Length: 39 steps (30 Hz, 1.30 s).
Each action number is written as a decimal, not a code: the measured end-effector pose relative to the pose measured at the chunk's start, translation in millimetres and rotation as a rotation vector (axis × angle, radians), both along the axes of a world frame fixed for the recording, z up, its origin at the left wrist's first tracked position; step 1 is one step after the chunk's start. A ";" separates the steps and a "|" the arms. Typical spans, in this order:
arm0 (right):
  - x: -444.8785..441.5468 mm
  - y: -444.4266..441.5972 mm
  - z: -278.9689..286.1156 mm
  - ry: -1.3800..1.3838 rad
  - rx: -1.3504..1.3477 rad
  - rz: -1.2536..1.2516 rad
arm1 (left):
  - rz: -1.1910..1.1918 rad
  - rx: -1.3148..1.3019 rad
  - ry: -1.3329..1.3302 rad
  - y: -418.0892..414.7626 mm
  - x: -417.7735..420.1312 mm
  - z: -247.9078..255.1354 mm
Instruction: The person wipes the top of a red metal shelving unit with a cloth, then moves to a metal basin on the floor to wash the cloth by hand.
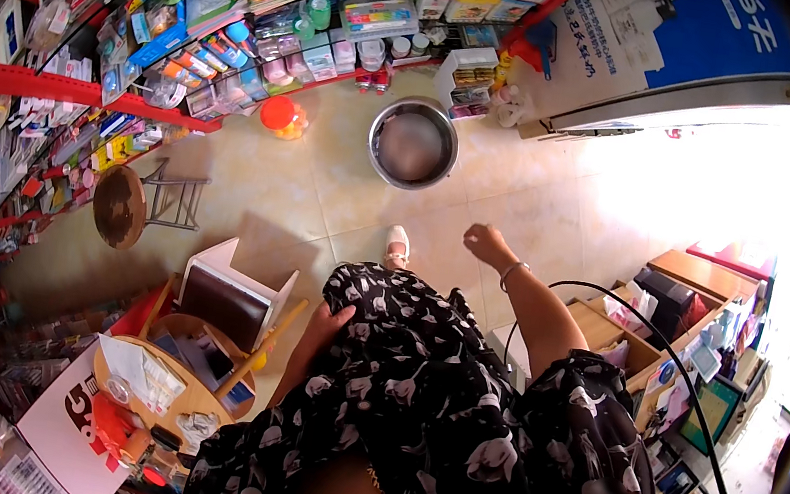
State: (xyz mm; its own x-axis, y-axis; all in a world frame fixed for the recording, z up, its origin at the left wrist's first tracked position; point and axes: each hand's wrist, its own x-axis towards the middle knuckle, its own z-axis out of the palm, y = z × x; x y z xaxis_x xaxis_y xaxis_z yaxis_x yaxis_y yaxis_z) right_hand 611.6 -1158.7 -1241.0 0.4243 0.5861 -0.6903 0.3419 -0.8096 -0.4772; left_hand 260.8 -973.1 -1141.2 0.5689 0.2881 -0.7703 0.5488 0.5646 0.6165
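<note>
My left hand rests against the side of my black floral dress, its thumb on the cloth; whether it grips the cloth is unclear. Out to the right, my right hand hangs over the tiled floor with curled fingers, a bracelet on its wrist, and nothing visible in it. A round metal basin stands on the floor ahead, with something pale and blurred inside that I cannot make out. Below my dress hem shows one white shoe.
Crowded shelves of stationery curve along the left and front. A round stool and an orange-lidded jar are on the floor at left. A cluttered round table stands lower left. Wooden drawers and a black cable lie to the right.
</note>
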 end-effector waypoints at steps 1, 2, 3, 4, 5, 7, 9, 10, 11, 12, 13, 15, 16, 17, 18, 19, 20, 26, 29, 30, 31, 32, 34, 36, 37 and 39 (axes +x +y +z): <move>-8.0 -9.8 2.2 0.098 -0.038 0.023 | 0.054 -0.085 0.003 1.0 5.6 1.1; -18.5 -20.0 4.9 0.154 -0.100 0.054 | 0.031 -0.138 0.002 1.6 11.2 3.1; -30.1 -25.5 11.6 0.210 -0.162 0.093 | -0.053 -0.128 -0.032 -3.5 10.2 -9.2; -44.2 -30.4 13.5 0.266 -0.208 0.083 | -0.148 -0.117 -0.067 -8.4 6.6 -34.0; -59.0 -31.9 12.9 0.323 -0.251 0.069 | -0.247 -0.105 -0.101 -10.3 3.6 -55.6; -82.3 -23.1 35.4 0.343 -0.318 0.058 | -0.352 -0.125 -0.139 -16.2 1.4 -66.9; -98.4 -60.5 -29.2 0.489 0.169 0.263 | -0.469 0.071 -0.071 -22.0 1.3 -65.5; -107.3 -71.4 -59.1 0.464 0.167 0.285 | -0.431 0.131 0.025 -24.3 7.4 -51.6; -114.9 -64.6 -56.3 0.391 0.061 0.229 | -0.492 0.189 0.104 -12.5 14.5 -32.9; -116.7 -55.3 -44.8 0.331 -0.061 0.195 | -0.530 0.240 0.185 -2.1 20.2 -13.7; -108.5 -26.0 3.5 0.229 -0.313 0.132 | -0.559 0.290 0.268 6.4 22.0 -4.1; -102.5 -34.1 -9.5 0.155 -0.157 0.076 | -0.514 0.362 0.283 -2.5 -19.8 -47.8; -97.5 -34.0 -9.6 0.221 -0.041 -0.096 | -0.538 0.383 0.369 -0.4 -27.8 -53.0; -92.1 -32.8 -10.1 0.285 0.076 -0.266 | -0.561 0.456 0.466 -0.1 -34.7 -59.0; -82.8 -22.8 3.4 0.471 0.151 -0.609 | -0.582 0.527 0.569 0.9 -44.5 -71.4; -75.3 -15.4 19.0 0.654 0.216 -0.955 | -0.479 0.597 0.538 1.3 -50.9 -81.7; -71.8 -14.0 19.2 0.689 0.210 -0.951 | -0.376 0.665 0.506 2.2 -58.0 -91.5; -94.5 21.7 63.0 0.367 -0.210 -0.077 | 0.107 0.149 0.560 45.0 -3.0 -23.7; -103.3 26.1 56.1 0.233 -0.429 0.343 | -0.476 0.077 0.590 59.8 24.9 20.5; -107.2 28.4 50.7 0.180 -0.427 0.362 | -0.600 0.078 0.385 60.2 13.3 4.7; -107.2 28.3 51.4 0.149 -0.281 0.289 | -0.711 0.069 0.173 58.9 9.6 2.2; -104.8 27.6 52.2 0.117 -0.135 0.216 | -0.737 0.009 0.175 62.5 6.7 -1.7; -86.0 46.3 80.6 0.407 0.046 -0.115 | -0.289 -0.172 0.142 76.1 12.9 4.5; -73.8 66.0 103.7 0.660 0.175 -0.438 | 0.127 -0.400 0.146 95.2 18.0 12.9; -74.5 72.7 112.3 0.784 0.245 -0.617 | 0.211 -0.617 0.147 112.3 24.7 23.4; -83.6 90.4 126.5 1.032 0.367 -0.893 | 0.309 -0.754 -0.004 122.9 41.8 48.1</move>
State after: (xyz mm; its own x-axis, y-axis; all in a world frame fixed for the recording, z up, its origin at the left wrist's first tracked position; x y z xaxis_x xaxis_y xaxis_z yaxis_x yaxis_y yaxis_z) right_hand 528.0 -1068.4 -1114.5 0.1477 0.6039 -0.7833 -0.8398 -0.3418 -0.4218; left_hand 302.5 -850.2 -1093.0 0.5518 -0.1624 -0.8180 0.2989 0.9542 0.0122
